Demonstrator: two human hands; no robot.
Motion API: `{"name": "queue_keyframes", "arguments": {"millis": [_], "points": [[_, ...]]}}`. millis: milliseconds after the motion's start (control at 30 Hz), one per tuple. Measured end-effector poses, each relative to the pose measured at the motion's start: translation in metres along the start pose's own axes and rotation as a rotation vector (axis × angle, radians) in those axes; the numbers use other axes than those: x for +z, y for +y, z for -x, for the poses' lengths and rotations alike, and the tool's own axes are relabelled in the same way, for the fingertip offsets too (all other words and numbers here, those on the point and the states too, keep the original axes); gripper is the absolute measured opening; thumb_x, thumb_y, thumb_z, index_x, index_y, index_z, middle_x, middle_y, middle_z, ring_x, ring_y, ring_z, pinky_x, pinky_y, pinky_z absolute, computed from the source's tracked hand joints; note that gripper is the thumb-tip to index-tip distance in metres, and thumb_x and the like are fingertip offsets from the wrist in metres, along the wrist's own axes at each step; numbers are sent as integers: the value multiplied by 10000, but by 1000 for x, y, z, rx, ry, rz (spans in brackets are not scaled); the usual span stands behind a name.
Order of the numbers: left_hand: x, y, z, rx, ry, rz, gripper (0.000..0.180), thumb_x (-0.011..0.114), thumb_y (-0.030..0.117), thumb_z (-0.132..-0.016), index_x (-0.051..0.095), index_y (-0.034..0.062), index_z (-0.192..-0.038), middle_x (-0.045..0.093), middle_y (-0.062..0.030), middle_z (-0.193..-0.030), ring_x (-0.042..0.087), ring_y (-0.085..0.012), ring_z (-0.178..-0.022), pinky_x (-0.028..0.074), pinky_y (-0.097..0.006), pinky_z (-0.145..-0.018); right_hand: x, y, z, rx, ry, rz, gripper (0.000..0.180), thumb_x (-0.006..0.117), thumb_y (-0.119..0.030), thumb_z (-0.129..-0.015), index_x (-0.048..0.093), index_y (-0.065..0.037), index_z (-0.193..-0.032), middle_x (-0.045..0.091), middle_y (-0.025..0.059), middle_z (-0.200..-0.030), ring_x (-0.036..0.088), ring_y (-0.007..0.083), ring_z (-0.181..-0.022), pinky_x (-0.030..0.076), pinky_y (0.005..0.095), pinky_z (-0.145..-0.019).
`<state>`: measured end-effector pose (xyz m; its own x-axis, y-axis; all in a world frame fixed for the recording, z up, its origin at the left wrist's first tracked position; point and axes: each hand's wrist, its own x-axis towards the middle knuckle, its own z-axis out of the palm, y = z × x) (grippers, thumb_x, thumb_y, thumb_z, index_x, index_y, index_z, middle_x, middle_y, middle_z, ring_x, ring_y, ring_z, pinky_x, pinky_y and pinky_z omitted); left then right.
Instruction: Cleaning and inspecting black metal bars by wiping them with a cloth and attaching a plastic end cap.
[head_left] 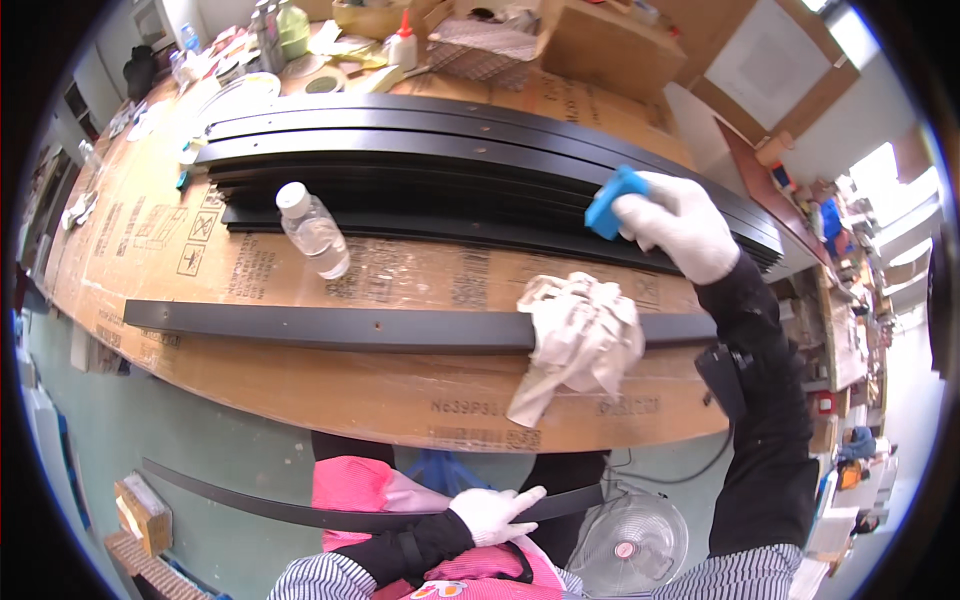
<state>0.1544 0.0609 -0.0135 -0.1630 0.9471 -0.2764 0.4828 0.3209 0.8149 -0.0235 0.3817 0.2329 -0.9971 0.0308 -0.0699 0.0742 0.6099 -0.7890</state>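
My right hand [682, 225], in a white glove, is closed on a small blue block [613, 203]. It holds the block just over the front right part of a stack of long black metal bars [400, 150]. Low in front of my body, my gloved left hand [492, 515] grips a long thin black strip [270, 512], with some fingers extended along it. The strip reaches out to the left, over the floor. On the table, one dark bar [260, 325] lies crosswise near the front. A crumpled off-white cloth [580, 335] is draped over its right part.
A clear bottle with a white cap [315, 235] stands between the stack and the single bar. Cardboard covers the table [130, 255]. At the back are a red-tipped glue bottle [402, 45], tape [325, 82] and an open carton [610, 50]. A fan [630, 540] stands below the front edge.
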Motion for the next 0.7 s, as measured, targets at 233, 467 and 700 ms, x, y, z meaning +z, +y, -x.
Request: {"name": "queue_keyframes", "arguments": {"millis": [233, 467, 700], "points": [[1, 33, 18, 47, -34, -94, 569, 669, 532, -945, 529, 204, -1389, 730, -149, -938, 735, -388, -802, 576, -488, -648, 23, 42, 231, 326, 325, -1383, 457, 611, -436, -1048, 677, -27, -1242, 704, 111, -998, 609, 187, -716, 455, 305, -593], [13, 53, 33, 105, 187, -196, 591, 776, 454, -873, 620, 154, -1357, 733, -126, -916, 732, -348, -787, 583, -442, -685, 101, 66, 372, 327, 530, -1892, 435, 550, -442, -1075, 626, -39, -1220, 645, 109, -946, 509, 174, -656, 386, 281, -499], [23, 66, 32, 79, 323, -181, 575, 843, 326, -783, 668, 137, -1296, 740, -110, -911, 747, -310, -840, 593, -398, -743, 150, 92, 424, 412, 617, -2053, 427, 584, -422, -1056, 622, -35, -1231, 636, 109, -961, 524, 182, -675, 378, 280, -504]]}}
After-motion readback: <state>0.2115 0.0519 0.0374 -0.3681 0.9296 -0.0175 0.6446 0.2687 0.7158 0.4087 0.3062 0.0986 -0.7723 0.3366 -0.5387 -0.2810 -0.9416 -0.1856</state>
